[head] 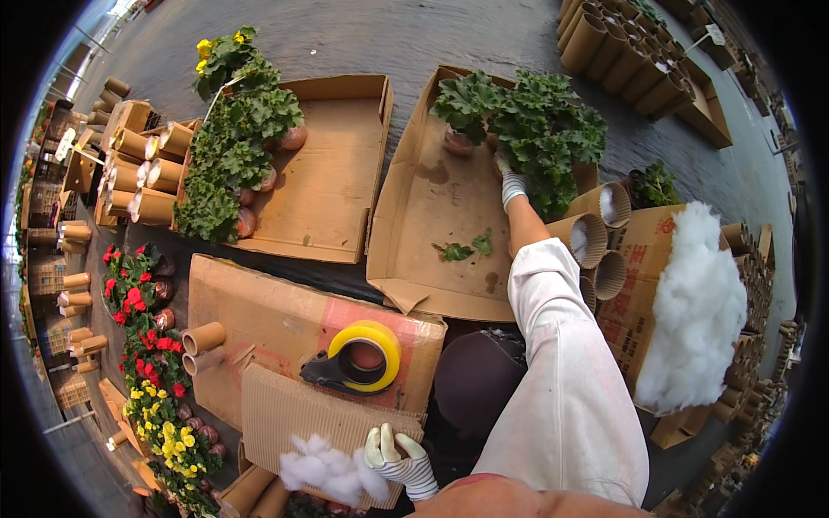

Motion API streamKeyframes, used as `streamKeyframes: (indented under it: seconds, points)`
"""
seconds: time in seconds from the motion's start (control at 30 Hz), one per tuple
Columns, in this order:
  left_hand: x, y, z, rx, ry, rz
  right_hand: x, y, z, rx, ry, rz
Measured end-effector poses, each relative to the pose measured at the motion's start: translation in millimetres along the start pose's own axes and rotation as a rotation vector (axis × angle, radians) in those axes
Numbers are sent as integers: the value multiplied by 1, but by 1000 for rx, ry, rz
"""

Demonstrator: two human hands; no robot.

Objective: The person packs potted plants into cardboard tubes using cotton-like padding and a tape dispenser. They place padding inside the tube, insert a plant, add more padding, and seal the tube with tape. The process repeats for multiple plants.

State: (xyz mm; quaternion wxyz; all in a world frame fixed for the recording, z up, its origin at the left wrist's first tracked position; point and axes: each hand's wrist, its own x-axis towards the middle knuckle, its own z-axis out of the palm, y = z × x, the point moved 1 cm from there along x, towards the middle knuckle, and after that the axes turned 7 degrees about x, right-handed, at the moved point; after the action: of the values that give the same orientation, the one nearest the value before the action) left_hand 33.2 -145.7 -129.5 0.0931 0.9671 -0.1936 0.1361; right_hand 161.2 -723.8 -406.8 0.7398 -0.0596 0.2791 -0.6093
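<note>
My right hand (511,181), in a striped glove, reaches under the leaves of a potted plant (547,136) in the right cardboard tray (440,285); foliage hides its fingers, so its hold is unclear. Left of it stands another potted plant (469,103). Loose leaves (456,251) lie in the tray. My left hand (398,456), gloved, has its fingers curled and apart, beside white fiber stuffing (327,469) on sheets of corrugated cardboard (291,401). A tape dispenser with yellow tape (364,357) rests on a flat cardboard box (259,304).
Left, a second cardboard tray (324,175) holds leafy potted plants (227,149). Cardboard tubes (204,338) lie on the flat box. Red-flowered plants (136,301) stand further left. At right are corrugated sleeves (579,239) and a box (641,272) topped with white stuffing (696,317).
</note>
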Motion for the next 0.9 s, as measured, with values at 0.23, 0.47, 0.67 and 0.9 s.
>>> streamKeyframes:
  seconds: [0.23,0.47,0.67,0.9]
  points:
    - [5,6,-4,-45,5,0,-57,8,-5,-1024,688,-59]
    - [-1,-6,11,-111,50,-5,-118,-37,93,-519,390,-264]
    - [15,0,0,-221,106,14,-245,-112,207,-539,-413,35]
    - [-1,10,-69,-1128,308,-368,-467,-158,237,-825,-1900,511]
